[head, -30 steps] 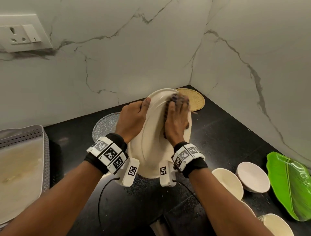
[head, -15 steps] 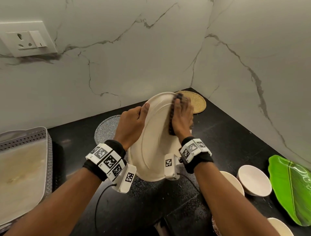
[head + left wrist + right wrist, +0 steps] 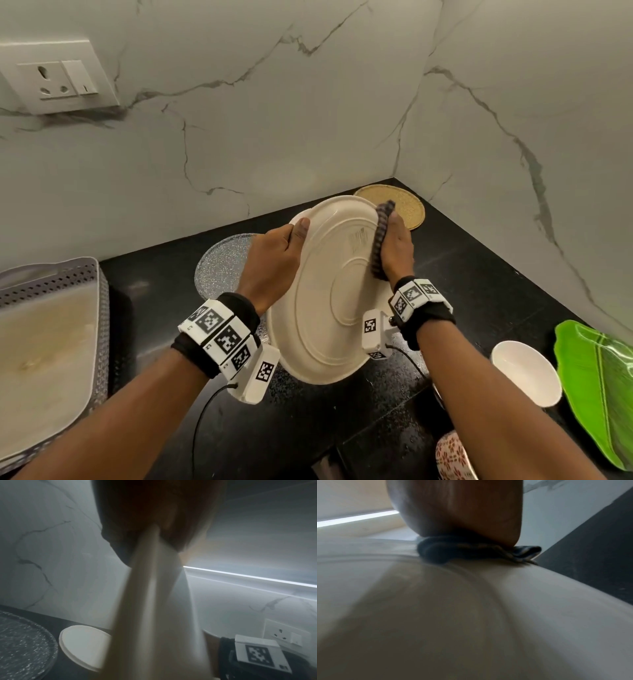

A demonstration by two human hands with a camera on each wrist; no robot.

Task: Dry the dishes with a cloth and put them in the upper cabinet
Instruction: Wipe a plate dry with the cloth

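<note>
Where the head view looks down into the corner of a black stone counter, a large round cream plate is held on edge above it, underside toward the camera. Its left rim is gripped by the left hand, the thumb laid over the edge; the other fingers are hidden behind the plate. A dark folded cloth is pressed against the plate's upper right by the right hand, whose fingers are laid flat and close together over it. A speckled grey round platter lies on the counter behind the left wrist, and a woven straw mat lies in the corner. To the right stand a white bowl and a green leaf-shaped plate; at the left edge a grey perforated tray is seen, and a wall socket above it.

From the left wrist view, the plate's rim is seen pinched between thumb and fingers, though blurred.

From the right wrist view, the cloth is seen squeezed between the palm and the plate; how the fingers lie cannot be told.
</note>
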